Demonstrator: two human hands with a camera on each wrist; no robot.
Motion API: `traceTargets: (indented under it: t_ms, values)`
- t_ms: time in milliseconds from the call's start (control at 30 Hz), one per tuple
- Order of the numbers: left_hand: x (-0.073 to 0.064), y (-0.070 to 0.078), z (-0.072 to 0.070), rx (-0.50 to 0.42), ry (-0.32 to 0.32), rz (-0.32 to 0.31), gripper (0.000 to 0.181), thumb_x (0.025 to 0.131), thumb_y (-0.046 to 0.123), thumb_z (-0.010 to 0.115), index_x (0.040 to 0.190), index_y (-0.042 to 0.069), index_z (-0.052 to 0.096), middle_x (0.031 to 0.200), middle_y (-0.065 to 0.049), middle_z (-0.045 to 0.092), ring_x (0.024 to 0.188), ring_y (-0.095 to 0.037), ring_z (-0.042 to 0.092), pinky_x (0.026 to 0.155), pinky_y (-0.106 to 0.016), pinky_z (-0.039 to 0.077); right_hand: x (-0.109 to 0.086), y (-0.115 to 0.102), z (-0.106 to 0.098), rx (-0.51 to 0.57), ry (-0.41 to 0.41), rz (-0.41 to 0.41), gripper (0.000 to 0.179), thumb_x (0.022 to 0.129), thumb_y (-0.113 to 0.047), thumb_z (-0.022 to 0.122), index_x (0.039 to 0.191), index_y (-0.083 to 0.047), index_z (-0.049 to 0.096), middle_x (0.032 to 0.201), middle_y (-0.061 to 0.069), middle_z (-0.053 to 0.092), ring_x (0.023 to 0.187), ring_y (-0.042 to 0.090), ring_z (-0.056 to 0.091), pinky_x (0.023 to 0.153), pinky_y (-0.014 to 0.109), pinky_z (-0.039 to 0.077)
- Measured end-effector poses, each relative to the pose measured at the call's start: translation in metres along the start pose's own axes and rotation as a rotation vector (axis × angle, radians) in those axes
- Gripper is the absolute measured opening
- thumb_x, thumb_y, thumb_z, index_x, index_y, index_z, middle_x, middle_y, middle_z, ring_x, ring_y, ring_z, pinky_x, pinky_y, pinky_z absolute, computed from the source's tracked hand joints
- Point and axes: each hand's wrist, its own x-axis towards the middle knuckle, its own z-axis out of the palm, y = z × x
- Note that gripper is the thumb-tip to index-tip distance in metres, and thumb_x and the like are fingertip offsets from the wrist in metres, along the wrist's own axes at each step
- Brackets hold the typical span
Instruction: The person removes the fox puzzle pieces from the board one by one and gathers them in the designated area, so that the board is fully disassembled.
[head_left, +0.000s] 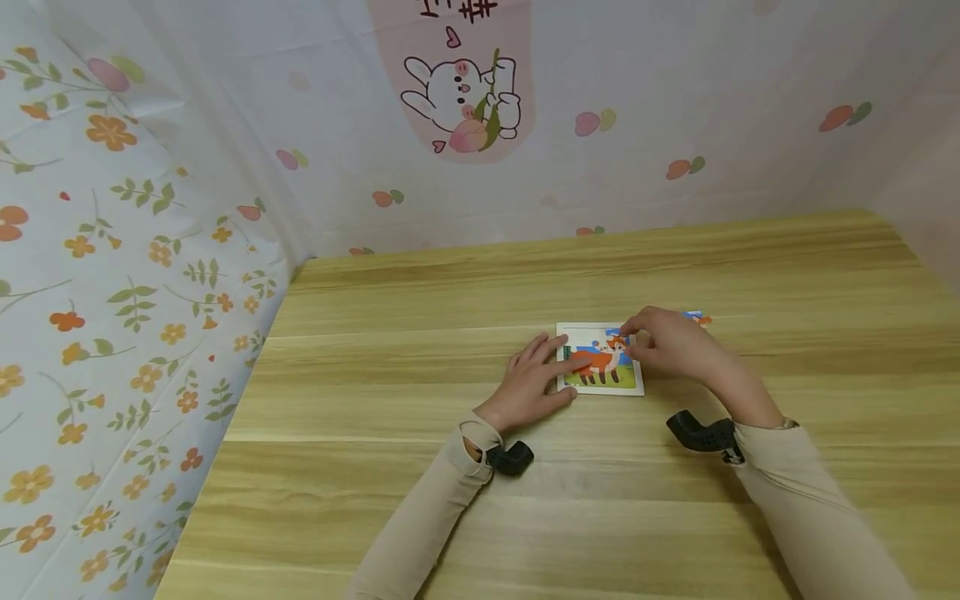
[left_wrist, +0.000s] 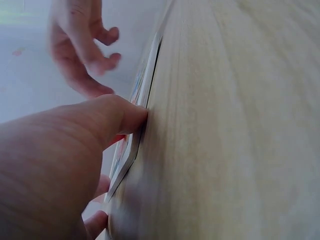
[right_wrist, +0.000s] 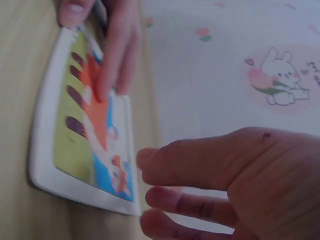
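A small white-framed jigsaw puzzle [head_left: 607,391] lies on the table, its picture an orange fox with dark brown legs on green ground. My left hand [head_left: 532,387] rests at its left side with spread fingers. The index finger reaches onto the fox's body, and the thumb [left_wrist: 132,116] touches the near edge. Over the upper right corner is my right hand [head_left: 675,342], fingers bent loosely. Its fingertips show nothing between them in either wrist view. White backing shows in the picture's upper part, with small blue bits around it.
Just behind my right hand, loose puzzle pieces [head_left: 697,318] lie on the wooden table [head_left: 375,358]. A printed cloth [head_left: 637,125] with a rabbit hangs behind the table's back edge, and a flowered cloth [head_left: 150,300] hangs on the left. Both wrists carry black devices.
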Motion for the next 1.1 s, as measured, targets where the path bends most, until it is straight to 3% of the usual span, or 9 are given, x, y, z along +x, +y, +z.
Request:
traceTargets:
  t_ms: [167, 467, 800, 1100]
  values:
    - [0.000, -0.001, 0.001, 0.007, 0.002, 0.006, 0.048, 0.093, 0.034, 0.054, 0.139, 0.028, 0.045, 0.151, -0.005, 0.024, 0.140, -0.027, 0.009, 0.104, -0.050, 0.020, 0.008, -0.002, 0.013, -0.056, -0.063, 0.047, 0.024, 0.079, -0.008, 0.069, 0.100, 0.003, 0.068, 0.099, 0.019, 0.059, 0.074, 0.025, 0.055, 0.066, 0.042, 0.045]
    - [0.001, -0.001, 0.002, 0.007, 0.001, 0.004, 0.048, 0.093, 0.034, 0.054, 0.140, 0.029, 0.045, 0.151, -0.004, 0.024, 0.140, -0.026, 0.010, 0.104, -0.049, 0.020, 0.009, -0.003, 0.018, -0.085, -0.036, 0.128, 0.034, 0.075, -0.006, 0.072, 0.106, 0.005, 0.064, 0.099, 0.019, 0.057, 0.087, 0.035, 0.055, 0.076, 0.050, 0.044]
    - [0.000, -0.001, 0.000, -0.016, 0.011, 0.007, 0.048, 0.092, 0.033, 0.055, 0.139, 0.028, 0.046, 0.151, -0.005, 0.025, 0.139, -0.028, 0.011, 0.104, -0.050, 0.021, 0.009, -0.003, 0.020, -0.098, -0.022, 0.119, 0.043, 0.074, -0.007, 0.073, 0.111, 0.009, 0.060, 0.105, 0.023, 0.056, 0.093, 0.039, 0.055, 0.079, 0.052, 0.044]
    - [0.000, -0.002, 0.000, -0.017, 0.016, 0.009, 0.048, 0.092, 0.034, 0.054, 0.139, 0.029, 0.046, 0.150, -0.005, 0.025, 0.140, -0.027, 0.011, 0.104, -0.050, 0.021, 0.011, 0.001, 0.022, -0.019, -0.034, 0.115, 0.045, 0.076, -0.005, 0.067, 0.118, 0.006, 0.057, 0.104, 0.021, 0.053, 0.086, 0.032, 0.053, 0.074, 0.048, 0.045]
